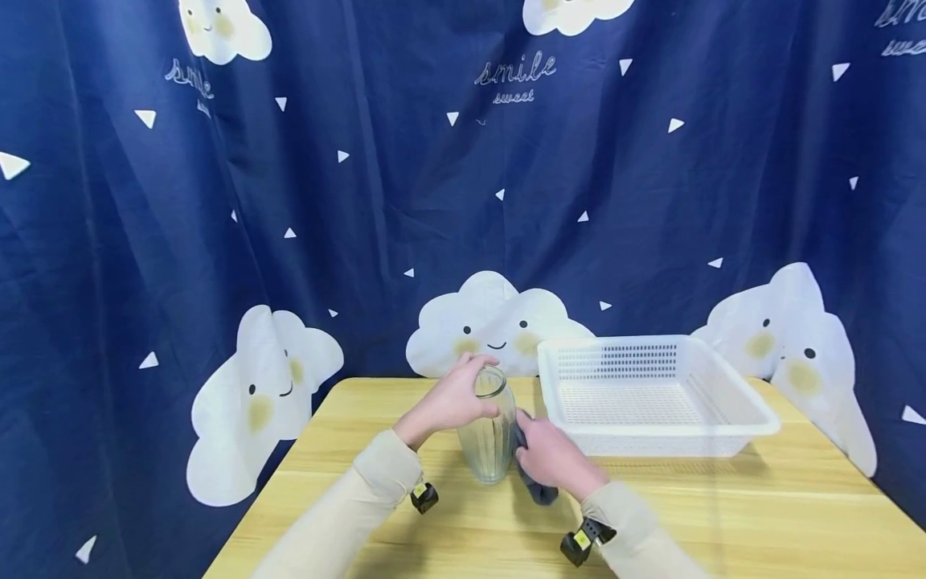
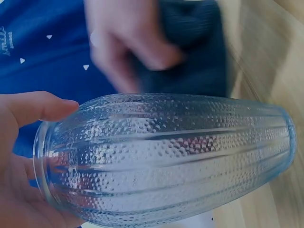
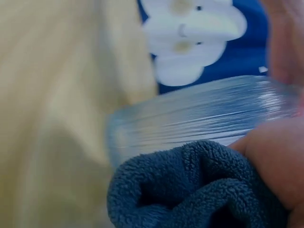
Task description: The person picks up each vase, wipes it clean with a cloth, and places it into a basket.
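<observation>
A clear ribbed glass vase [image 1: 486, 438] with a dimpled surface stands upright on the wooden table. My left hand [image 1: 459, 394] grips it around the neck, thumb on the near side and fingers behind the rim. In the left wrist view the vase [image 2: 166, 156] spans the frame, its narrow base at the right. My right hand [image 1: 551, 454] holds a bunched dark blue-grey towel [image 1: 538, 489] against the vase's right side. Up close in the right wrist view the towel [image 3: 190, 185] shows a fluffy, folded pile beside the glass.
A white perforated plastic basket [image 1: 673, 442] sits at the back right of the table [image 1: 796, 515], close beyond my right hand. A dark blue curtain [image 1: 376, 209] with clouds and triangles hangs behind the table.
</observation>
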`<state>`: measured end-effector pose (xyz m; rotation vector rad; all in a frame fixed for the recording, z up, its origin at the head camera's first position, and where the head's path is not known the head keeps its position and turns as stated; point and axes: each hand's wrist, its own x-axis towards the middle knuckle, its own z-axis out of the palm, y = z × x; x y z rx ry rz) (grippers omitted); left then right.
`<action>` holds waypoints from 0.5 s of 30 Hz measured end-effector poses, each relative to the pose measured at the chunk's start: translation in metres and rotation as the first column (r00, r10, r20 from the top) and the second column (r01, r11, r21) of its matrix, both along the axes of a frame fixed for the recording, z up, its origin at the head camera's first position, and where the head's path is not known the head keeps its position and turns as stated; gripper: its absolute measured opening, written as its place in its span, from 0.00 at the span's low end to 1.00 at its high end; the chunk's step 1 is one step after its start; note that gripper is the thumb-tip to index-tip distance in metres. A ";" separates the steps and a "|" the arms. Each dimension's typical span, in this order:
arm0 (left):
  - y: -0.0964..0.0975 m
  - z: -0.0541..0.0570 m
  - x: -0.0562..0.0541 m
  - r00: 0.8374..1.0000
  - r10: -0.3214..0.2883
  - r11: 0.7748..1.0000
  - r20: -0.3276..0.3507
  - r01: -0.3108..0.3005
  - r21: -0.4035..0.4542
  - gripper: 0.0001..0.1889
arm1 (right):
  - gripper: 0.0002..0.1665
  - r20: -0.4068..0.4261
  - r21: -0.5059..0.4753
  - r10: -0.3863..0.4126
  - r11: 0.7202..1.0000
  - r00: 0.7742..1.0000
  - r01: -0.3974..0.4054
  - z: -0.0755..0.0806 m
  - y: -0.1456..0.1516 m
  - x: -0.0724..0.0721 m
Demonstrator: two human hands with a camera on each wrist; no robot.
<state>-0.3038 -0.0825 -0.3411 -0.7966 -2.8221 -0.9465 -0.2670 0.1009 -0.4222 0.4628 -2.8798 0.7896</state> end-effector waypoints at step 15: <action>-0.003 0.010 0.005 0.999 0.038 0.993 -0.009 -0.039 -0.113 0.39 | 0.37 0.060 -0.043 0.023 0.999 0.998 -0.021 -0.012 -0.001 -0.001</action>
